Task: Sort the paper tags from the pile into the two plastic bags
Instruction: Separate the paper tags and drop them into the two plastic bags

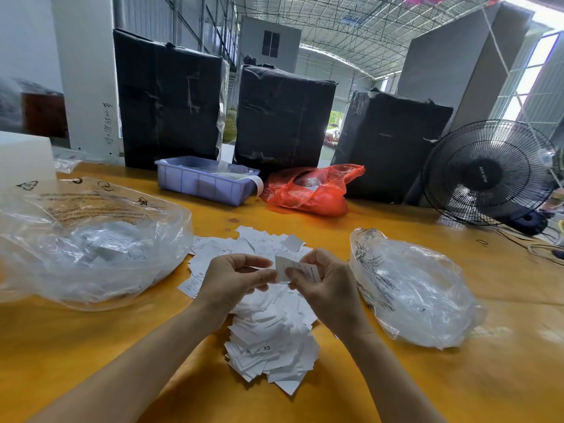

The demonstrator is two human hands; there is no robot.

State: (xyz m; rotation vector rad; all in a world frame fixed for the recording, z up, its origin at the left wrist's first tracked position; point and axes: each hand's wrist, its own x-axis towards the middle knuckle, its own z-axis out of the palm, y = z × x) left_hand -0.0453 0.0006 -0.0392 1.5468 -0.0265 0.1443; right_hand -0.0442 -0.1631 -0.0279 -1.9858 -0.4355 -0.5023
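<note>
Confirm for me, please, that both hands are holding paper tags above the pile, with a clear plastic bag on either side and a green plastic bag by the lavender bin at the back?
Not quite: the plastic bag beside the lavender bin is red, not green, as the head view shows. The rest holds: the left hand and right hand hold paper tags above the pile, with the left clear bag and right clear bag on either side.

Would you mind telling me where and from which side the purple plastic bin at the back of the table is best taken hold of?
Judging by its pose, grip the purple bin by its long near rim, coming from the front. That wall faces the person unobstructed, while black wrapped bales stand close behind and the red bag crowds its right end.
</note>
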